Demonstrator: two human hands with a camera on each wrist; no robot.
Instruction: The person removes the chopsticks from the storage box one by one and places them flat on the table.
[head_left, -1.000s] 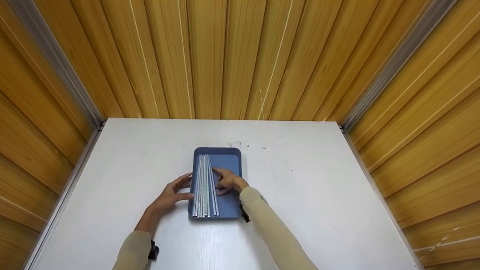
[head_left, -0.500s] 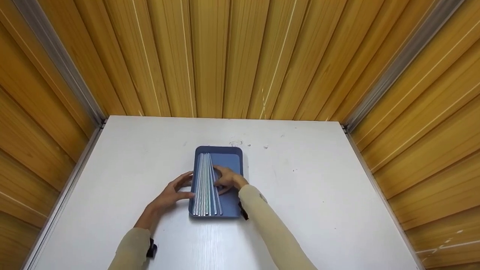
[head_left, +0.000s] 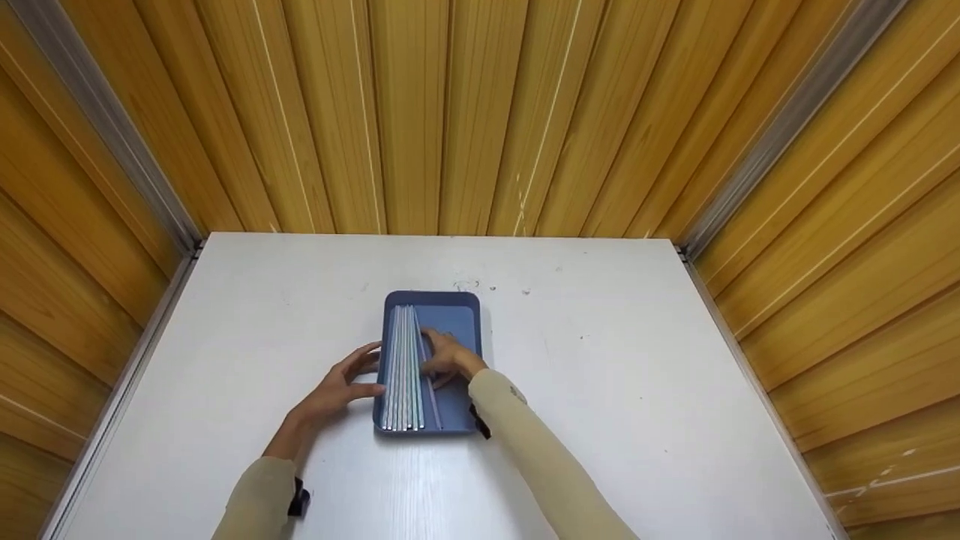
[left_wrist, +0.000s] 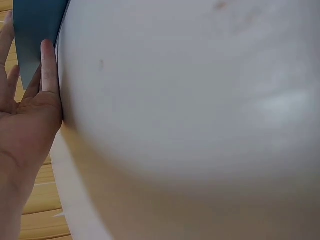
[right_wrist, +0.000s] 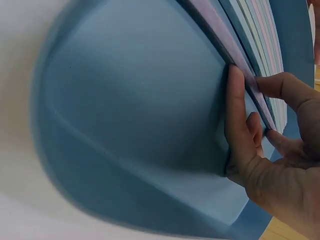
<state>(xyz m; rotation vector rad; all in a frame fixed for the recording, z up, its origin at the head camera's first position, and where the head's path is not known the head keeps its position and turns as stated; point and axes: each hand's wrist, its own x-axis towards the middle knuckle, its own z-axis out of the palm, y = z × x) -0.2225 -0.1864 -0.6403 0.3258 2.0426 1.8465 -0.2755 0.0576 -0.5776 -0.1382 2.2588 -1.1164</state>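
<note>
A blue rectangular tray stands on the white table. Along its left side lie several long silvery chopsticks, side by side and nearly parallel. One chopstick lies apart from them, slanting to the right at its near end. My right hand is inside the tray and pinches this chopstick; in the right wrist view the chopstick runs between its fingertips. My left hand touches the tray's left wall from outside with fairly straight fingers. In the left wrist view, fingers lie against the tray wall.
The white table surrounds the tray, with small dark marks beyond its far edge. Wood-patterned panels rise behind the table and at both sides. Metal rails run along the corners.
One chopstick has come away from the row, to the right, under the right hand. Another that was spread apart now lies back against the row. The left hand stays at the tray's left wall.
</note>
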